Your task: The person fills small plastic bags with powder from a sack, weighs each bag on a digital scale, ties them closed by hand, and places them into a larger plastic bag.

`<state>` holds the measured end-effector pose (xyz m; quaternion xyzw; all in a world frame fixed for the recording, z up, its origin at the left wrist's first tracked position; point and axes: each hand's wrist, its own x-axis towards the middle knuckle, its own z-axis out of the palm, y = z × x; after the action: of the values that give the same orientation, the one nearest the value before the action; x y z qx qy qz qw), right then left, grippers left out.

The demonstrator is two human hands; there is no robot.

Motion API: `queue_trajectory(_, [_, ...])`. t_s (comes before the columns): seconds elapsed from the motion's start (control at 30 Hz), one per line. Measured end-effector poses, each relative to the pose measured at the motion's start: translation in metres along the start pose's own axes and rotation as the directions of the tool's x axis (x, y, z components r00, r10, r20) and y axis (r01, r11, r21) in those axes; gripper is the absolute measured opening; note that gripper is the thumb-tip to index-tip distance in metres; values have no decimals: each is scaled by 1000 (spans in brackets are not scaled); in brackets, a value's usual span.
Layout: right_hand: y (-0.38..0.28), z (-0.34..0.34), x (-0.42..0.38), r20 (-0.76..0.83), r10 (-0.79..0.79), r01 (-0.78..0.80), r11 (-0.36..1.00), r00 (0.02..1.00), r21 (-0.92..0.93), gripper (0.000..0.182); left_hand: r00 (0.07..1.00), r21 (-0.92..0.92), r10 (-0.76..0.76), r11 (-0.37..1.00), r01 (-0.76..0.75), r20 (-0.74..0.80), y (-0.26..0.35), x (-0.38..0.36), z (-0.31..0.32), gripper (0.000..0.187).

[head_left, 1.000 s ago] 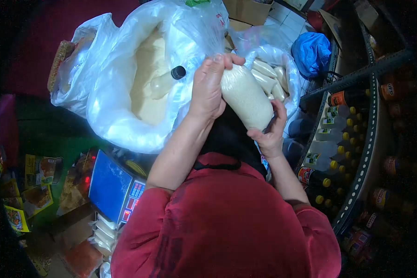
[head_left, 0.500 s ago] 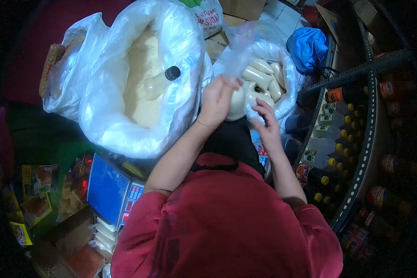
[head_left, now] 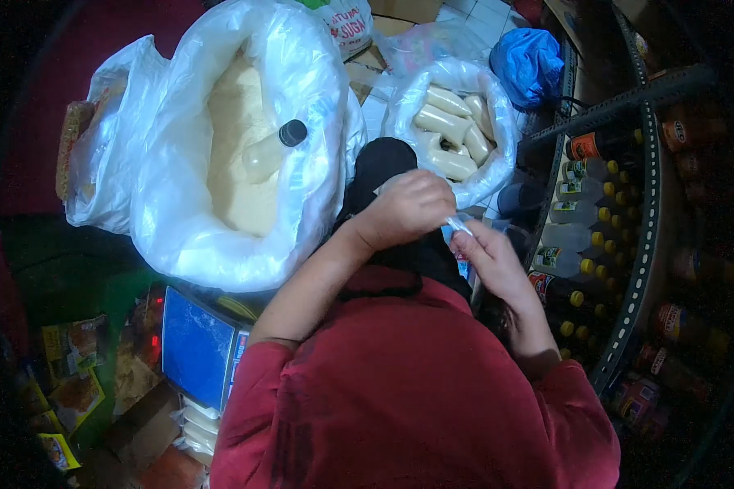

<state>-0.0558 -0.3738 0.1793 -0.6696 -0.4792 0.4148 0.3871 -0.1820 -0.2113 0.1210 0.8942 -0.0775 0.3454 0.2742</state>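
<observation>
My left hand (head_left: 416, 204) is closed in a fist above my dark-clothed lap. Between it and my right hand (head_left: 497, 257) stretches the clear end of a plastic bag (head_left: 458, 222), pinched by the right thumb and fingers. The rest of this bag is mostly hidden behind my left hand. Just beyond, an open plastic sack (head_left: 504, 163) holds several filled bags (head_left: 443, 124) of pale contents. To the left, a large plastic-lined sack (head_left: 167, 196) contains pale sugar-like powder (head_left: 236, 200). A clear bottle with a black cap (head_left: 293, 133) lies partly sunk in it.
A blue weighing scale (head_left: 194, 346) stands at lower left beside more filled bags (head_left: 200, 425). Along the right runs a metal shelf frame (head_left: 646, 212) with rows of bottles (head_left: 575, 236). A blue plastic bag (head_left: 528, 67) and a printed sugar sack (head_left: 347, 28) sit at the back.
Both hands have come down toward my lap. The filled bag, visible beneath my left hand before, is now mostly hidden. My right hand has gone from spread fingers to pinching the bag's end.
</observation>
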Motion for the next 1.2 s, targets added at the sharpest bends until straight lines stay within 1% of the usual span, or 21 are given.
queue_trajectory(0.03, [-1,-8,5,-35,-220,197,926,975,-322,14,997,-20,-74,997,75,9,-1,1,-4,12])
queue_trajectory(0.07, [-1,-18,9,2,-425,338,717,905,-610,7,989,-42,-148,988,149,21,-3,1,-7,12])
queue_trajectory(0.23, [11,-59,45,120,-620,476,449,776,-756,13,905,-301,-374,855,422,205,-11,0,-14,14])
queue_trajectory(0.3, [9,-69,57,108,-732,495,337,673,-801,14,923,-181,-358,907,380,144,-8,5,-18,15])
queue_trajectory(0.4, [-3,-78,54,102,-742,480,316,663,-818,16,928,20,-371,928,371,26,-9,18,-29,17])
queue_trajectory(0.47, [-14,-72,41,104,-746,484,312,657,-817,15,912,92,-409,907,410,-37,-11,33,-36,17])
queue_trajectory(0.57, [-13,-51,21,-157,-738,528,598,657,-603,9,930,162,-299,928,336,-216,-1,73,-53,12])
queue_trajectory(0.6, [0,-33,18,-295,-634,543,769,715,-337,4,926,39,-281,953,300,-251,8,87,-59,14])
queue_trajectory(0.63, [1,-15,12,-334,-410,466,879,849,105,15,919,-79,-266,964,254,-290,17,101,-65,15])
queue_trajectory(0.67, [2,6,25,-306,-458,549,740,835,389,26,921,-75,-263,965,252,-287,31,114,-73,15])
queue_trajectory(0.7, [3,11,35,-207,-495,535,759,844,369,25,928,-182,-214,969,164,-305,47,124,-79,13])
queue_trajectory(0.73, [-7,3,41,-111,-422,392,894,900,-219,24,929,-283,-166,956,70,-331,56,129,-81,11])
queue_trajectory(0.77, [-29,9,55,-431,-478,564,821,765,91,17,930,-284,-167,956,71,-327,57,127,-79,11])
queue_trajectory(0.8, [-16,-5,78,-354,-371,485,813,858,323,16,911,-515,-254,855,54,-325,57,124,-76,12])
queue_trajectory(0.83, [-45,-27,75,-213,-578,574,814,787,-87,19,891,-711,-339,702,26,-302,56,120,-73,13])
queue_trajectory(0.87, [-75,-50,73,7,-700,623,631,714,-462,22,890,-707,-339,707,29,-303,53,114,-69,13])
queue_trajectory(0.93, [-53,-77,105,-72,-903,790,408,424,-457,26,804,-866,-563,481,133,-189,42,95,-54,11])
queue_trajectory(0.97, [-53,-84,101,15,-904,749,345,428,-565,23,737,-931,-672,309,196,-68,40,84,-52,11])
queue_trajectory(1.1, [-9,-52,79,-32,-825,606,440,565,-663,22,640,-911,-768,272,310,-12,15,35,-24,10])
queue_trajectory(1.17, [12,-26,73,-175,-690,516,663,702,-542,16,534,-756,-843,386,528,-58,10,19,-17,11])
queue_trajectory(1.2, [21,-16,72,-242,-602,450,758,761,-473,13,532,-758,-845,381,530,-53,10,16,-16,11])
